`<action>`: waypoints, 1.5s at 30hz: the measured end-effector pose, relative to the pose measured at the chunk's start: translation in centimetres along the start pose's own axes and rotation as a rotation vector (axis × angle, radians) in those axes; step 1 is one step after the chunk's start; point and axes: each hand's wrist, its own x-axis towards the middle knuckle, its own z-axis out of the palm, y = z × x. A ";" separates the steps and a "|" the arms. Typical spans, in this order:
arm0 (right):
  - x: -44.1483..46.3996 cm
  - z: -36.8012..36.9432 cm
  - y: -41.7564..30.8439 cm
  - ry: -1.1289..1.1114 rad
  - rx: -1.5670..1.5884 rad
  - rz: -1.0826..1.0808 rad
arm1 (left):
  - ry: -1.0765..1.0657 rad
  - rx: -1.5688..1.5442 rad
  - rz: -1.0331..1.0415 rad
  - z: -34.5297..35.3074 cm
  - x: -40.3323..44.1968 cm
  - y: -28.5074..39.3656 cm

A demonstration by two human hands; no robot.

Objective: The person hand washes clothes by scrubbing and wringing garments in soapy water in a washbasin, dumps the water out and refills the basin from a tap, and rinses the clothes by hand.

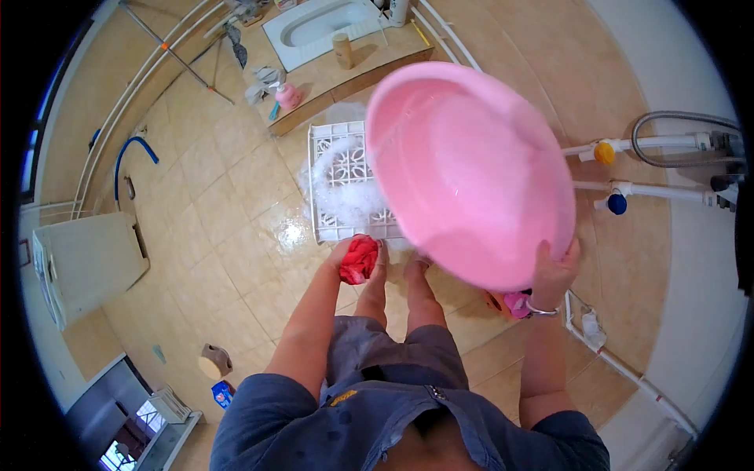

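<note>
Fingers of the right hand (pixel 556 276) are clamped on the pink basin (pixel 479 165), held tilted at right; red cloth (pixel 360 260) is gripped by the left hand (pixel 340 254). Basin handling is judged underway; firm rim support is called for.

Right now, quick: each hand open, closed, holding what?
Left hand: closed on bunched red cloth.
Right hand: closed on the pink basin's rim.

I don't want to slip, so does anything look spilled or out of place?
Yes: white suds cover part of the white grate and reach past its edge onto floor tiles that shine as if wet. That patch may be slippery.
</note>
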 end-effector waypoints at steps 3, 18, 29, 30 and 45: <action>-0.8 -2.1 5.0 0.106 0.255 0.349 | 0.040 -0.141 0.113 -2.6 0.1 -0.6; -7.7 -4.2 22.8 0.472 0.846 1.032 | 0.344 -0.357 0.621 1.5 9.8 11.7; 0.9 -9.0 21.9 0.293 -0.322 0.449 | 1.129 0.721 0.589 1.4 11.2 14.5; 3.4 -9.4 19.9 0.324 -0.147 0.436 | 1.190 0.986 0.728 1.8 11.0 14.3; 15.5 -12.0 15.7 -0.137 -0.771 -0.227 | 0.078 1.080 1.207 29.8 12.9 1.7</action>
